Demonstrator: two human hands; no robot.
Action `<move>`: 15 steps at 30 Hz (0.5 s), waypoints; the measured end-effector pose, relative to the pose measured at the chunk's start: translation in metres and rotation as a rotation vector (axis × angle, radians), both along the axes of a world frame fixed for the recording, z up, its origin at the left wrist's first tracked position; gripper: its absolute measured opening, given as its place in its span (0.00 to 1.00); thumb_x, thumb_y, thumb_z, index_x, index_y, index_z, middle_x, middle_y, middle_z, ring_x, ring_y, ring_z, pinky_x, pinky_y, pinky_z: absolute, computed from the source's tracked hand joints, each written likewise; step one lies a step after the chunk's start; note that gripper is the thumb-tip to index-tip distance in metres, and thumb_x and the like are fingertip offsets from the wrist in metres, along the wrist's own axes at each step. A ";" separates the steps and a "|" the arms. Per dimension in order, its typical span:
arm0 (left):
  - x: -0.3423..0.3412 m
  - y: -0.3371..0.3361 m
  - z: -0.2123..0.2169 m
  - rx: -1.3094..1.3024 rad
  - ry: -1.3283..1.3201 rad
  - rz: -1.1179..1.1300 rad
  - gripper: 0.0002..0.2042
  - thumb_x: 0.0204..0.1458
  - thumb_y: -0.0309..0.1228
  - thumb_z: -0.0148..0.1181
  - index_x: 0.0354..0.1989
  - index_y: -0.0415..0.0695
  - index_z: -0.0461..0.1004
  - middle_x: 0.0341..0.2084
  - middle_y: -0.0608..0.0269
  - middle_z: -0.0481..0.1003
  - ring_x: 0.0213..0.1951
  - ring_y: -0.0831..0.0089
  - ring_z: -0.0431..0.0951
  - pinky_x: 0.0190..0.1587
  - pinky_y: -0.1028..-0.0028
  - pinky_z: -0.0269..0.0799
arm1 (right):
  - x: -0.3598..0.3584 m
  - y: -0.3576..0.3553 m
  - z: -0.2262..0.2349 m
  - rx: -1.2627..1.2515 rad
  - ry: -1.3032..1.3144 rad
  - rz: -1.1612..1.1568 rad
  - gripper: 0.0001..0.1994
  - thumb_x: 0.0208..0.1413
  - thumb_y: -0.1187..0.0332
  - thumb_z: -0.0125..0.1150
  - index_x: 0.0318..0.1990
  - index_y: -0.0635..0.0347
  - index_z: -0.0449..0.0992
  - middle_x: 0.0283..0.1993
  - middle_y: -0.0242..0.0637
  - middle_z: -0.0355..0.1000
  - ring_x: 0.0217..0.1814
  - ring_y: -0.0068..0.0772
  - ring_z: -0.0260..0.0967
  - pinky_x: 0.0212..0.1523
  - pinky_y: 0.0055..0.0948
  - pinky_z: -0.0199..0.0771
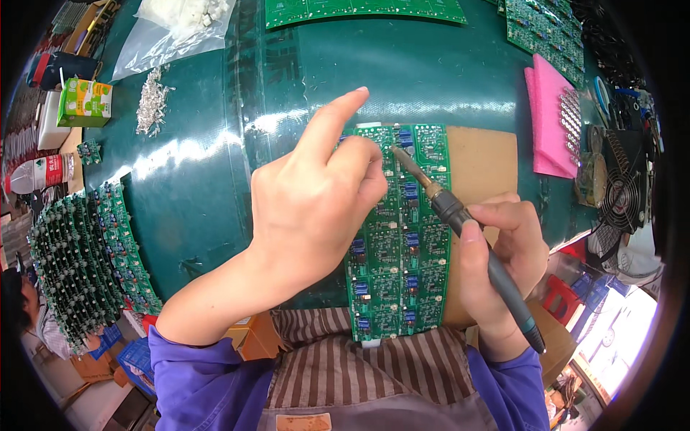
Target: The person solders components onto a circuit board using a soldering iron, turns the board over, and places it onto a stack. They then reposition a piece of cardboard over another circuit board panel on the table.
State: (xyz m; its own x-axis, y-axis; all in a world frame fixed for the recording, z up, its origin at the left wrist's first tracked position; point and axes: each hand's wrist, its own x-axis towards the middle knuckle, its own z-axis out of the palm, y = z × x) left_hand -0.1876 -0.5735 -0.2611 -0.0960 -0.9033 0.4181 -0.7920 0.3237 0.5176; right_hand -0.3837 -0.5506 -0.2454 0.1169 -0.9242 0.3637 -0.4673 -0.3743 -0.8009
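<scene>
A long green circuit board panel (431, 244) lies upright in front of me, its near end reaching over my striped apron. Blue components stand in rows along it. My right hand (510, 251) grips a soldering iron (454, 212) like a pen. The iron's tip meets the panel near its far end. Over the panel's far left edge is my left hand (309, 194), index finger stretched forward and the other fingers curled in. Whatever its thumb and curled fingers pinch is hidden behind them.
Brown cardboard (489, 161) lies under the panel's right side. Pink foam (550, 122) holding small metal parts lies at right. Stacked boards (72, 266), a pile of small clear parts (152, 104), a plastic bag (176, 32) and a drink carton (85, 102) are at left.
</scene>
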 end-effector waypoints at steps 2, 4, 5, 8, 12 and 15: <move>0.000 -0.001 -0.001 -0.007 -0.002 -0.007 0.07 0.37 0.20 0.68 0.25 0.42 0.76 0.45 0.60 0.77 0.16 0.77 0.70 0.19 0.77 0.66 | -0.001 0.000 -0.002 -0.018 0.010 -0.004 0.08 0.40 0.78 0.64 0.30 0.69 0.73 0.25 0.42 0.72 0.25 0.35 0.68 0.29 0.27 0.68; -0.001 -0.002 -0.001 0.014 -0.002 -0.016 0.08 0.37 0.20 0.68 0.26 0.41 0.76 0.42 0.60 0.76 0.20 0.76 0.72 0.22 0.76 0.68 | -0.002 0.000 -0.001 -0.031 0.033 0.007 0.08 0.40 0.78 0.64 0.30 0.68 0.73 0.25 0.42 0.71 0.24 0.35 0.68 0.29 0.28 0.68; -0.002 -0.002 0.000 0.032 -0.003 -0.025 0.08 0.38 0.19 0.67 0.27 0.41 0.76 0.39 0.61 0.75 0.23 0.75 0.74 0.25 0.75 0.69 | -0.003 0.000 0.000 -0.046 0.056 0.016 0.08 0.39 0.79 0.64 0.30 0.68 0.73 0.25 0.41 0.71 0.24 0.36 0.68 0.30 0.28 0.67; -0.002 -0.001 0.003 0.089 0.012 -0.050 0.08 0.39 0.19 0.66 0.29 0.40 0.75 0.35 0.60 0.73 0.29 0.69 0.76 0.30 0.72 0.71 | -0.005 0.002 0.003 -0.052 0.082 0.041 0.08 0.38 0.79 0.64 0.29 0.68 0.73 0.25 0.41 0.72 0.24 0.36 0.68 0.30 0.29 0.67; -0.003 0.002 0.006 0.066 0.038 -0.048 0.09 0.40 0.19 0.65 0.31 0.40 0.75 0.35 0.58 0.73 0.31 0.64 0.76 0.32 0.71 0.72 | -0.005 0.001 0.002 -0.062 0.072 0.049 0.08 0.38 0.79 0.64 0.29 0.67 0.74 0.25 0.40 0.71 0.24 0.36 0.68 0.31 0.29 0.67; -0.003 0.003 0.005 0.086 0.034 -0.044 0.08 0.41 0.19 0.65 0.32 0.39 0.75 0.35 0.57 0.73 0.31 0.62 0.77 0.32 0.70 0.73 | -0.005 0.000 0.003 -0.048 0.075 0.062 0.09 0.37 0.79 0.64 0.30 0.67 0.74 0.24 0.40 0.71 0.24 0.36 0.68 0.31 0.29 0.66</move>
